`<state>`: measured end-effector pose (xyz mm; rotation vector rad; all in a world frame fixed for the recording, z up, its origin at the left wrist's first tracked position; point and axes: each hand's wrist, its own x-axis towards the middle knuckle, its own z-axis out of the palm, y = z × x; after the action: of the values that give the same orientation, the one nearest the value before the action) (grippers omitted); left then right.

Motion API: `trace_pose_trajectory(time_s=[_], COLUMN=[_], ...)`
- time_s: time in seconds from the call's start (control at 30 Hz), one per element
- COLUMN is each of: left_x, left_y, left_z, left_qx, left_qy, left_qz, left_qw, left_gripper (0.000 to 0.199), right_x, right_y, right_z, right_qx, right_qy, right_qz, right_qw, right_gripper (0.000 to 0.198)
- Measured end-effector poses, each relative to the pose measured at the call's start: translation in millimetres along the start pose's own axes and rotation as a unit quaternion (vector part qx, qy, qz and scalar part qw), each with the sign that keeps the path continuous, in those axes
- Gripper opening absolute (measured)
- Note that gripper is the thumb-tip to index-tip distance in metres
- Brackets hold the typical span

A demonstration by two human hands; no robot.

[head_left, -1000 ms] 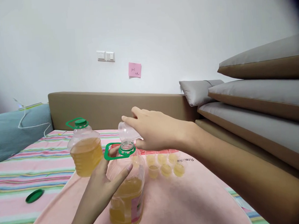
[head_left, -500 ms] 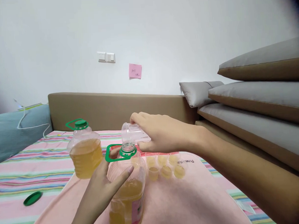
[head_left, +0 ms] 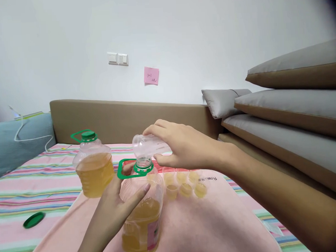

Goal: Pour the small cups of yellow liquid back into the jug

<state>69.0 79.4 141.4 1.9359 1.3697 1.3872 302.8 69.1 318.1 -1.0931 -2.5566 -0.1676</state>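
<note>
My left hand [head_left: 116, 206] grips the shoulder of an uncapped clear bottle [head_left: 142, 220] about half full of yellow liquid, with a green handle ring [head_left: 125, 170] at its neck. My right hand [head_left: 182, 145] holds a small clear plastic cup [head_left: 146, 146] tipped on its side, its rim just above the bottle's mouth. The cup looks empty. Behind the bottle stand several small cups [head_left: 183, 184] of yellow liquid on a pink towel [head_left: 206, 228].
A second bottle [head_left: 93, 168] with a green cap stands to the left. A loose green cap [head_left: 34, 220] lies on the striped sheet [head_left: 26, 191]. A brown headboard [head_left: 123, 118], grey cushions [head_left: 289, 102], a blue pillow and a white cable are around.
My right hand has tipped the cup further over the bottle's mouth and shifted it slightly left. My left hand and the bottle have stayed put.
</note>
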Motion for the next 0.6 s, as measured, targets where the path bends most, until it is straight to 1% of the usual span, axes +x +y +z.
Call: trace_pose_trajectory(time_s=[0.2,0.27,0.47,0.6], left_x=[1.1,1.7,2.3,3.4], left_y=[-2.0,-1.0,-0.9,-4.9], left_z=[-0.5,-0.3,-0.3,-1.2], left_qx=[0.015,0.017,0.027,0.038], left_qy=[-0.002,0.001,0.007,0.001], left_qz=[-0.011,-0.006,0.012,0.019], left_qw=[1.0,1.0,1.0,0.999], left_gripper=[0.072,0.073,0.066,0.064], right_x=[-1.9,-1.7,1.0,2.5], right_y=[0.4,-0.2,2.3,4.4], right_z=[-0.2,0.7,5.3,2.7], right_qx=[0.01,0.009,-0.002,0.017], right_qy=[-0.008,-0.005,0.018,0.013], right_qz=[0.011,0.009,-0.012,-0.01], right_qw=[1.0,1.0,1.0,1.0], right_gripper=[0.053,0.052,0.052,0.053])
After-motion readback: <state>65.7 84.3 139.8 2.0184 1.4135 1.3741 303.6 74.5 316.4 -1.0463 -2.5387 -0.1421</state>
